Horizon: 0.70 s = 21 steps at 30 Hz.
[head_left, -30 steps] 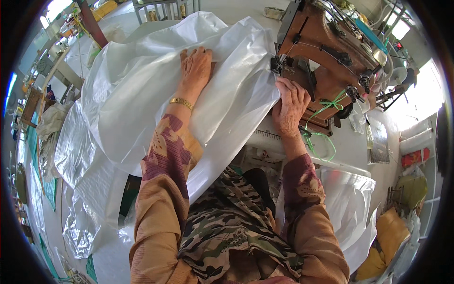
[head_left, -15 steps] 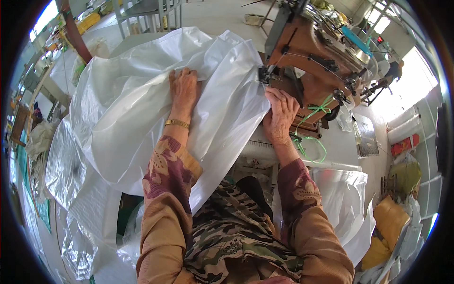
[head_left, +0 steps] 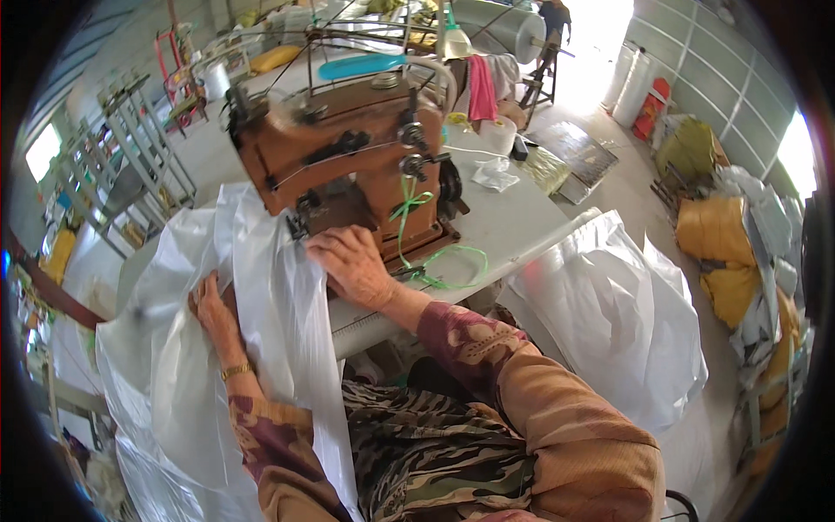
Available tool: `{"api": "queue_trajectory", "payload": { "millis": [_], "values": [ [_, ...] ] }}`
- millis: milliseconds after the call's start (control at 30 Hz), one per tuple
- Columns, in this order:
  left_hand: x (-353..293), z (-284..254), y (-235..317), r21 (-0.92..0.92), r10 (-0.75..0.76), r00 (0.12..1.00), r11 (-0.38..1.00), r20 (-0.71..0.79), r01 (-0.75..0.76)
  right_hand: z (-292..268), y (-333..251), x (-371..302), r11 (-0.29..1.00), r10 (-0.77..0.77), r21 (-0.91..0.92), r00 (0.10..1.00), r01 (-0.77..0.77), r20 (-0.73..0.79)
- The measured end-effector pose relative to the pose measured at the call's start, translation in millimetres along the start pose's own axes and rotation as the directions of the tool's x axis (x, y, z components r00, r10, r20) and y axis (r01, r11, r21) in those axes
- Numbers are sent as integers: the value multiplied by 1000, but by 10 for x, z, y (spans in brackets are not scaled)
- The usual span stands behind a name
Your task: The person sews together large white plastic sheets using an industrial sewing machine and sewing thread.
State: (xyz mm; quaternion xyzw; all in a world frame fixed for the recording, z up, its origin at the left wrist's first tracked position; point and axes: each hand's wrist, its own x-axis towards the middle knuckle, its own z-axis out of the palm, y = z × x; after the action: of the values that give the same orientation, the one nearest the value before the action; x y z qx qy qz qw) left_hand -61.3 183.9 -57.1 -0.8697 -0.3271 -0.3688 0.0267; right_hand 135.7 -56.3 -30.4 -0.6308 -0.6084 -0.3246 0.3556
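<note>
While the large white plastic sheet (head_left: 209, 348) drapes off the near-left edge of the grey work table (head_left: 513, 217) and spills down past the person's lap, most of it lies under and around the fingers of both hands. Beyond the right fingertips stands the brown industrial sewing machine (head_left: 348, 165), with green thread (head_left: 435, 257) looping on the table just to the right of that wrist. A second heap of white plastic (head_left: 609, 313) lies well to the right of the fingers, below the table edge. The right hand (head_left: 352, 265) lies flat, fingers spread slightly, pressing the sheet's edge at the foot of the machine. The left hand (head_left: 213, 309) sits near it, fingers curled into a fold of the sheet; how firmly it grips cannot be told. A gold bracelet (head_left: 235, 371) circles the left wrist.
</note>
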Motion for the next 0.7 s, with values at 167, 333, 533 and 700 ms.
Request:
{"api": "queue_trajectory", "payload": {
  "millis": [167,333,533,700],
  "values": [
    [86,-333,411,-116,24,995,993,-101,-35,3,16,2,999,8,34,1000,-8,-5],
    [-134,-702,1285,-404,76,996,910,-56,-92,21,32,-8,999,8,45,1000,-7,-13],
    [-328,-697,1976,-222,266,953,947,147,-231,38,55,-1,998,30,53,999,-29,-29],
    [-316,-522,1982,-96,196,971,978,134,-184,46,70,-14,995,25,97,998,-20,-54]
  ]
}}
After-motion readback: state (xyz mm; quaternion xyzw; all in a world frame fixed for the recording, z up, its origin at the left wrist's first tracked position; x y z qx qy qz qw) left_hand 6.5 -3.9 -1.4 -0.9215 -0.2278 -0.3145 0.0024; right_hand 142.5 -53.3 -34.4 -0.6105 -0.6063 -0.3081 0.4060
